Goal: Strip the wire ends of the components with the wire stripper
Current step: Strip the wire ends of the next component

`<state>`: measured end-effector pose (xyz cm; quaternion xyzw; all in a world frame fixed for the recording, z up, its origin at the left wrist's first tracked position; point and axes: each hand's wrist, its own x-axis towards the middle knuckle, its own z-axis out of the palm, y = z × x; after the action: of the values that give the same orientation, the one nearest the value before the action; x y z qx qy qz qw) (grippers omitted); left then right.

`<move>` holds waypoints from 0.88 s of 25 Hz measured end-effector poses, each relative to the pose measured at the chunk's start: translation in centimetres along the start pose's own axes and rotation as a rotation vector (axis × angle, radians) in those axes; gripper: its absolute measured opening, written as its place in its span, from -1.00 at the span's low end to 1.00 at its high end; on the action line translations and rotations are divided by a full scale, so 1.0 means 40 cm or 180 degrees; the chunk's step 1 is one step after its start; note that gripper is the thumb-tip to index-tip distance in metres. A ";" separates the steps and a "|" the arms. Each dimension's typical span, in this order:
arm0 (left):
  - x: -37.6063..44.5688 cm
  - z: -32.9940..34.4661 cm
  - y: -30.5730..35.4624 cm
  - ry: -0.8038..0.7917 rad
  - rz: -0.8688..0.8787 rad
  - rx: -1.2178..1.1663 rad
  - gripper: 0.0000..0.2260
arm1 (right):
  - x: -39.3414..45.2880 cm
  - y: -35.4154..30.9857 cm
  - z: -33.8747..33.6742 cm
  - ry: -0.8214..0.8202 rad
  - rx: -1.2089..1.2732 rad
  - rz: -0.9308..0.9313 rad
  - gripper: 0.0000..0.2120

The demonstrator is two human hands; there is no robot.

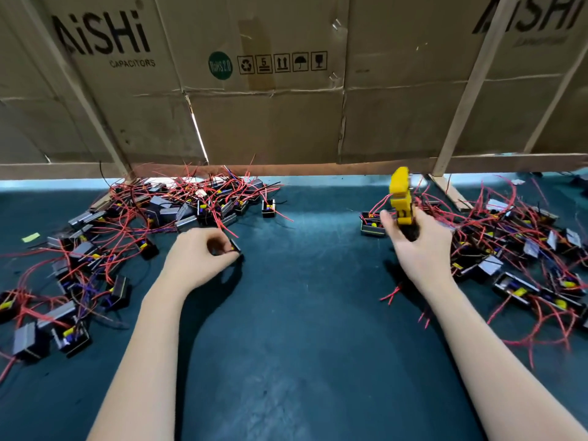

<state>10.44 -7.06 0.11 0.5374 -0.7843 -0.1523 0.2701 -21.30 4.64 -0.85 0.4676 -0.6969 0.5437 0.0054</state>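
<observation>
The left hand (199, 257) pinches a component (234, 248) off the pile (133, 224) beside it, while the right hand (416, 246) grips the stripper (401, 198) upright, probably ready to receive its wire.

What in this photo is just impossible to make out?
Head view:
- Small black component pinched by the left hand: mostly hidden by fingers.
- Yellow wire stripper in the right hand: handles covered, head blurred.
- Both heaps of red-wired components: cut off by the side edges.
</observation>
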 end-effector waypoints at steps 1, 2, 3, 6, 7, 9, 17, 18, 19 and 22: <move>-0.007 -0.006 0.010 -0.0343 0.0158 -0.0198 -0.82 | -0.005 -0.004 0.007 -0.0081 0.0129 -0.0068 -0.70; -0.014 -0.011 0.020 -0.0730 0.0251 -0.0484 -0.83 | -0.013 -0.014 0.011 -0.0206 0.0452 -0.0043 -0.68; -0.021 -0.014 0.031 -0.1043 0.0274 -0.0785 -0.81 | -0.023 -0.031 0.013 -0.0380 0.0879 0.0070 -0.66; -0.016 -0.005 0.039 -0.0554 0.0123 -0.0806 -0.64 | -0.057 -0.076 0.009 -0.1104 0.1593 0.0405 -0.59; -0.010 -0.001 0.033 -0.0110 -0.0079 -0.0427 -0.59 | -0.069 -0.084 0.010 -0.1369 0.1555 0.0436 -0.55; -0.007 0.006 0.026 0.0447 -0.0682 0.0451 -0.53 | -0.084 -0.090 0.013 -0.1731 0.1358 0.0527 -0.48; -0.017 0.043 0.078 -0.1048 -0.0101 -0.1344 -0.87 | -0.097 -0.095 -0.004 -0.2382 0.1281 0.0614 -0.47; -0.027 0.041 0.093 -0.1576 0.0154 -0.1657 -0.85 | -0.102 -0.097 0.004 -0.2318 0.1297 0.0675 -0.44; -0.036 0.043 0.110 -0.1926 0.0384 -0.1841 -0.83 | -0.103 -0.100 0.012 -0.2212 0.1346 0.0762 -0.41; -0.048 0.072 0.147 -0.1752 0.0579 -0.1882 -0.89 | -0.095 -0.109 0.022 -0.1940 0.1724 0.1158 -0.41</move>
<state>4.82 -3.22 0.39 0.3043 -0.7940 -0.4846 0.2054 -15.84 6.54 0.09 0.4608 -0.5701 0.5361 -0.4186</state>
